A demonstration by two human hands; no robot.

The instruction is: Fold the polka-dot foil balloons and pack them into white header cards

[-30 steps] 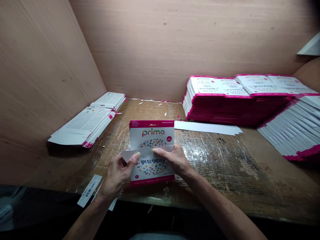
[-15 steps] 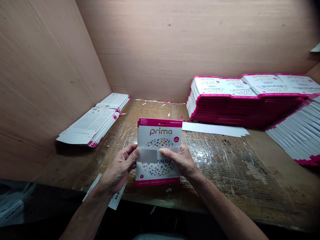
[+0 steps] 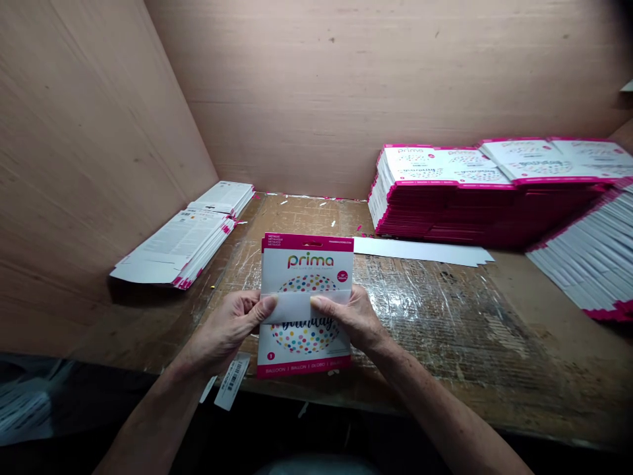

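Note:
Both my hands hold a Prima balloon package card (image 3: pixel 306 264) upright over the table, with pink bands at top and bottom and coloured dots around "birthday" lettering. A white paper strip (image 3: pixel 291 307) lies across the card's middle and hides part of the lettering. My left hand (image 3: pixel 222 330) grips the card's left side, its thumb pressing on the strip. My right hand (image 3: pixel 351 320) grips the right side, its thumb also on the strip. A barcode label (image 3: pixel 231 381) lies below my left wrist at the table's front edge.
A large pile of pink-edged cards (image 3: pixel 475 198) stands at the back right, with a white-edged stack (image 3: pixel 588 264) in front of it. A printed white stack (image 3: pixel 198 231) lies at the left. White strips (image 3: pixel 420 251) lie behind the card. Plywood walls enclose the plastic-covered table (image 3: pixel 435 316).
The white strip's left end stuck out at an angle and now lies flat across the card. My thumbs have moved closer together on the strip, and the card has shifted slightly.

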